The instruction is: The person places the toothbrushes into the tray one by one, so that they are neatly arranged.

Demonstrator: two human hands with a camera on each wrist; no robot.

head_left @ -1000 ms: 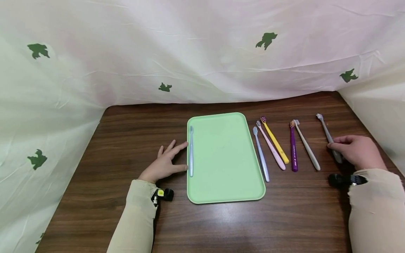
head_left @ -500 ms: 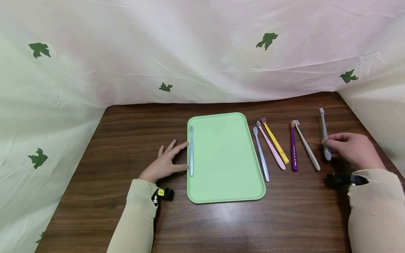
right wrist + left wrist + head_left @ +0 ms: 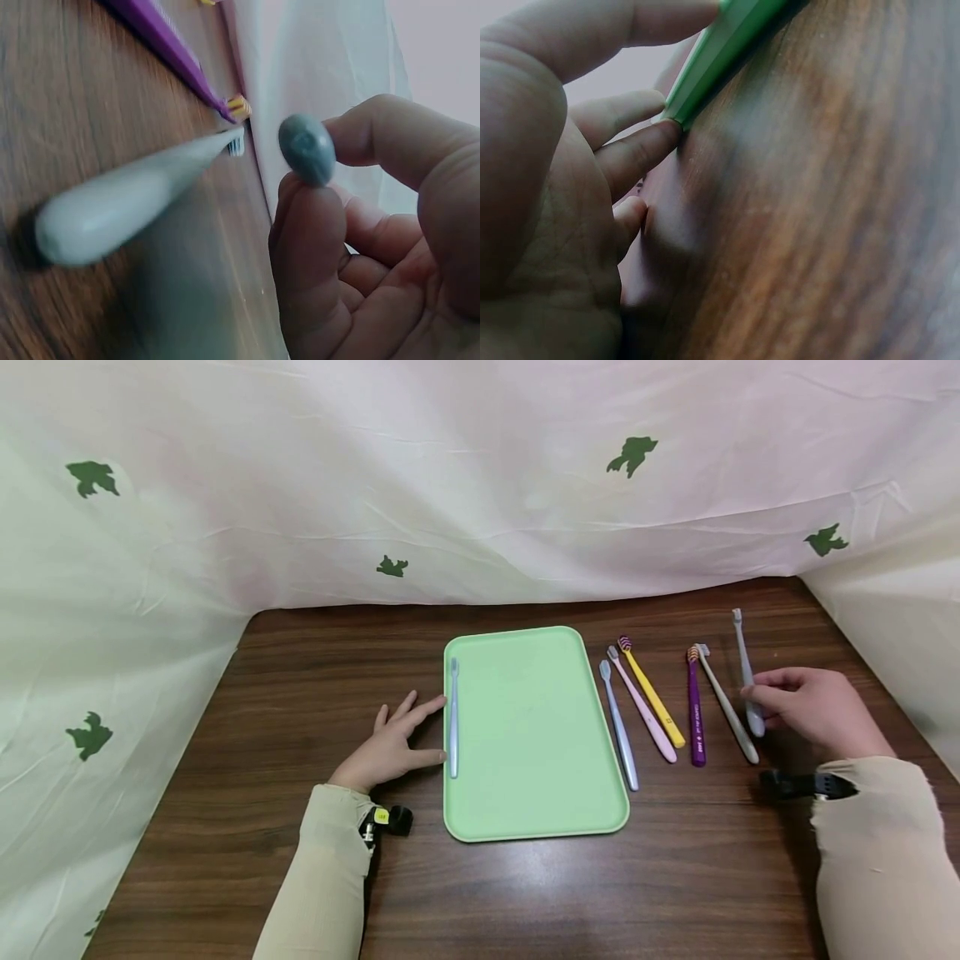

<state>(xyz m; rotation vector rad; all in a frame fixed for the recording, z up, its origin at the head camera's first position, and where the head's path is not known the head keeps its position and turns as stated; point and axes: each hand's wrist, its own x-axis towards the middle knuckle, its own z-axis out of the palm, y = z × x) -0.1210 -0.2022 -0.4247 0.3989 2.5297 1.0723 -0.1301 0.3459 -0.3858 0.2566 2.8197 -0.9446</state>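
Head view: the grey brush (image 3: 747, 670) is at the right of the table (image 3: 675, 860), pinched near its handle end between the thumb and fingers of the right hand (image 3: 817, 710), its bristle end pointing away from the person. From the right wrist, the handle's butt shows clear of the wood, fingertips pressed to either side. Just left of it lies the pale brush (image 3: 727, 703), its head close against that of the purple brush (image 3: 696, 710); whether they touch, I cannot tell. Farther left, the yellow brush (image 3: 653, 697) and pink brush (image 3: 642, 706) slant side by side, then the blue brush (image 3: 619, 727), just beside the green tray (image 3: 532, 735).

Along the tray's left side, inside the rim, lies the light-blue brush (image 3: 453, 718). The left hand (image 3: 393, 747) grips nothing; its fingers are spread, with thumb and fingertips touching the tray's left edge. Behind the table hangs a white sheet (image 3: 495, 485) with green bird shapes (image 3: 632, 456).
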